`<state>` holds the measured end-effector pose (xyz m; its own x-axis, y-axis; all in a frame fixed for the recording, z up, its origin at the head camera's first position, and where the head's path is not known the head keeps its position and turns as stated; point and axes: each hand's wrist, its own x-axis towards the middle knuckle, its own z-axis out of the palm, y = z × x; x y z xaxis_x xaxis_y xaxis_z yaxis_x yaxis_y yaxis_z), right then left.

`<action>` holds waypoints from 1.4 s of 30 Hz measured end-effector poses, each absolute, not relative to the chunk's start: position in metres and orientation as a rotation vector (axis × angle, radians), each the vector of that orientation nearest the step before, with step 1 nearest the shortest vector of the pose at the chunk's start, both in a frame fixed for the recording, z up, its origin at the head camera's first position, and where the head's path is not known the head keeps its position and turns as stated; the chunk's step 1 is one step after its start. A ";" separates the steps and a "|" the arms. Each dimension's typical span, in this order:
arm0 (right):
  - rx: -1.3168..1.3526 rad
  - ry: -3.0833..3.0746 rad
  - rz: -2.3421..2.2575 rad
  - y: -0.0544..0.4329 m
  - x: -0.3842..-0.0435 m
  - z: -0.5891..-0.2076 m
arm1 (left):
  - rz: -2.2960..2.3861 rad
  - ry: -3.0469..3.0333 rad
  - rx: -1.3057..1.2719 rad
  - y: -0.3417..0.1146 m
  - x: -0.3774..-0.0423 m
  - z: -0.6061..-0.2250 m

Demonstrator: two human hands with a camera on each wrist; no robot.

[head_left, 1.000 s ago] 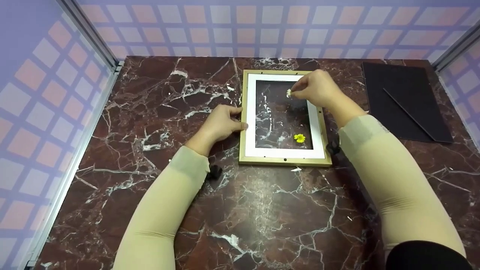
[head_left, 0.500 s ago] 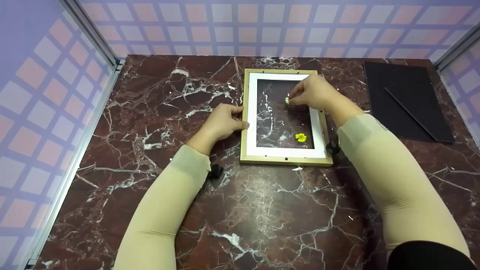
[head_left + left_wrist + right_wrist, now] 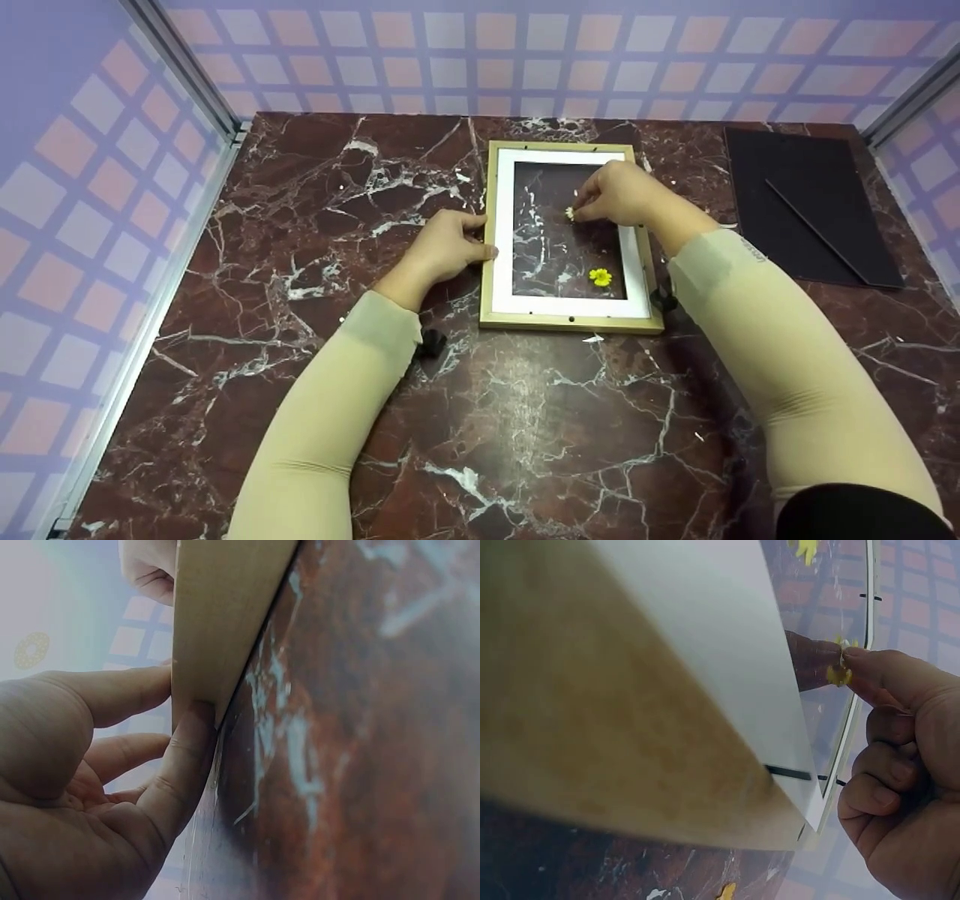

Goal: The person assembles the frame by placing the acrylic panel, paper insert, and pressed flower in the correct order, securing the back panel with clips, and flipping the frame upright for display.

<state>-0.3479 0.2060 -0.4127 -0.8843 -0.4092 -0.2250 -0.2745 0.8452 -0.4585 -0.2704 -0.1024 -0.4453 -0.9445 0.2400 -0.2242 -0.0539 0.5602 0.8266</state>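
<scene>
A gold picture frame (image 3: 571, 322) with a white mat (image 3: 570, 306) and clear glass lies on the marbled table. My left hand (image 3: 442, 246) holds its left edge, thumb over the rim. In the left wrist view, a fingertip (image 3: 196, 720) presses the frame's outer side close to the table. Over the upper right of the glass, my right hand (image 3: 619, 196) pinches a small pale flower (image 3: 570, 214) between thumb and forefinger. The right wrist view shows this flower (image 3: 841, 664) right at the glass, with its reflection. A yellow flower (image 3: 600, 277) lies at the glass's lower right.
A black backing board (image 3: 795, 247) with a slim strut lies at the table's right. A white scrap (image 3: 593, 339) sits just below the frame. Patterned walls (image 3: 480, 60) enclose the table at the back and sides.
My right hand has moved toward me and slightly left over the glass, bringing the pale flower lower. My left hand stays on the frame's edge.
</scene>
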 end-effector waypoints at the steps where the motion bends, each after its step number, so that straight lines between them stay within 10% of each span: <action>1: -0.512 2.708 -0.616 0.207 -0.348 -0.413 | 1.330 2.487 0.152 -0.102 -0.270 -0.446; 42: -0.076 2.794 -0.657 0.354 -0.346 -0.420 | 1.331 2.481 0.157 -0.102 -0.269 -0.444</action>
<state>-0.3458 0.3542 -0.4201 -0.9624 -0.1116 -0.2477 0.0104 0.8959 -0.4440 -0.2688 -0.1022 -0.4436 -0.9426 0.2447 -0.2272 -0.0541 0.5595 0.8271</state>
